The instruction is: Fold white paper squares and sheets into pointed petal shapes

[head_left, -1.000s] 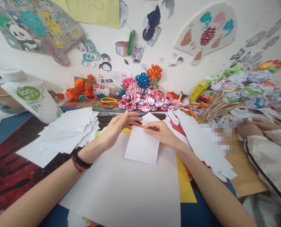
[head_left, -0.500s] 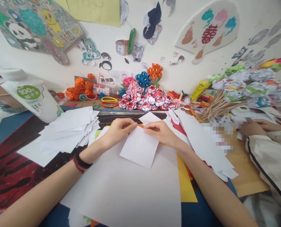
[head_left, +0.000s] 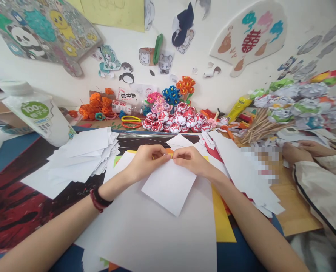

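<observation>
Between my two hands is a small square of white paper (head_left: 169, 189), tilted with one corner toward me. My left hand (head_left: 151, 160) pinches its far edge, thumb and fingers pressed together. Close beside it, my right hand (head_left: 189, 160) pinches the same edge from the other side. The fingertips of both hands almost meet. Under the square lies a large white sheet (head_left: 156, 238), with yellow paper (head_left: 223, 223) showing at its right. The far edge of the square is partly hidden by my fingers.
White paper pieces (head_left: 80, 155) are piled at left, beside a white bottle (head_left: 37, 113). More white sheets (head_left: 241, 170) lie at right. Red-and-white paper flowers (head_left: 179, 119) and yellow-handled scissors (head_left: 131, 121) sit along the wall. Another person's hands (head_left: 306, 151) work at far right.
Both hands have come slightly toward me and closer together. The paper square has shifted down and turned a little, so its near corner sits lower.
</observation>
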`<state>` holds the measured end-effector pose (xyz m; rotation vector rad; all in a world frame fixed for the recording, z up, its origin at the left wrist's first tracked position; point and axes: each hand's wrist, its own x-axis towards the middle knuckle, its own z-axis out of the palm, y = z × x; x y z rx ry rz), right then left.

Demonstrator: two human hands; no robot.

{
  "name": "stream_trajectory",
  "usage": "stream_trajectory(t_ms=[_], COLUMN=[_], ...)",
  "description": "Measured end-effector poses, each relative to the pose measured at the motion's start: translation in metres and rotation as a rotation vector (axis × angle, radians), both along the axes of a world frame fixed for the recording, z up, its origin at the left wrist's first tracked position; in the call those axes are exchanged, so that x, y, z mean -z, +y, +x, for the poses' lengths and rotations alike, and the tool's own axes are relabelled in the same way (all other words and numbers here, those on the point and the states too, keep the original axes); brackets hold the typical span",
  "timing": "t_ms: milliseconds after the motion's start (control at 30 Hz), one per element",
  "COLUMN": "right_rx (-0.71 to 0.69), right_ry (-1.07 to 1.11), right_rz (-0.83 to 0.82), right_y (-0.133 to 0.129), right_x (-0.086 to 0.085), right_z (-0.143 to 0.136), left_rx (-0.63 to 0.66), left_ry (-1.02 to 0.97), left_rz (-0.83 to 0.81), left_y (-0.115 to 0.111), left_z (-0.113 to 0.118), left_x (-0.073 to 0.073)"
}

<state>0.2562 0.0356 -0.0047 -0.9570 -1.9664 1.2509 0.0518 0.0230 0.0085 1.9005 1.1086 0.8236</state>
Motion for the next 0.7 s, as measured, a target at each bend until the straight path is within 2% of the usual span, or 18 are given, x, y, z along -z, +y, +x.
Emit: stream_trajectory(t_ms=[167, 300, 367, 433, 467, 567, 700], right_rx=[-0.002, -0.008, 0.008, 0.090, 0.145, 0.282, 0.292], right_ry=[0.010, 0.028, 0.016, 0.028, 0.052, 0.153, 0.199], right_rz=[0.031, -0.014, -0.062, -0.083, -0.075, -0.032, 0.015], right_y=[0.000, 0.003, 0.006, 0.010, 0.012, 0.015, 0.012], right_x=[-0.003, -0.003, -0.002, -0.002, -0.002, -0.001, -0.004], right_z=[0.002, 0.010, 0.016, 0.019, 0.019, 0.015, 0.008], left_rx=[-0.076, -0.159, -0.291, -0.458, -0.495, -0.453, -0.223], left_ry=[-0.045, -0.124, -0.231, -0.356, -0.401, -0.425, -0.373], left_rz=[-0.027, -0.052, -0.041, 0.014, 0.034, -0.029, -0.196], left_y=[-0.005, 0.007, 0.019, 0.029, 0.032, 0.033, 0.018], left_z=[0.006, -0.010, -0.027, -0.043, -0.048, -0.050, -0.028], left_x=[-0.007, -0.014, -0.019, -0.024, -0.026, -0.031, -0.028])
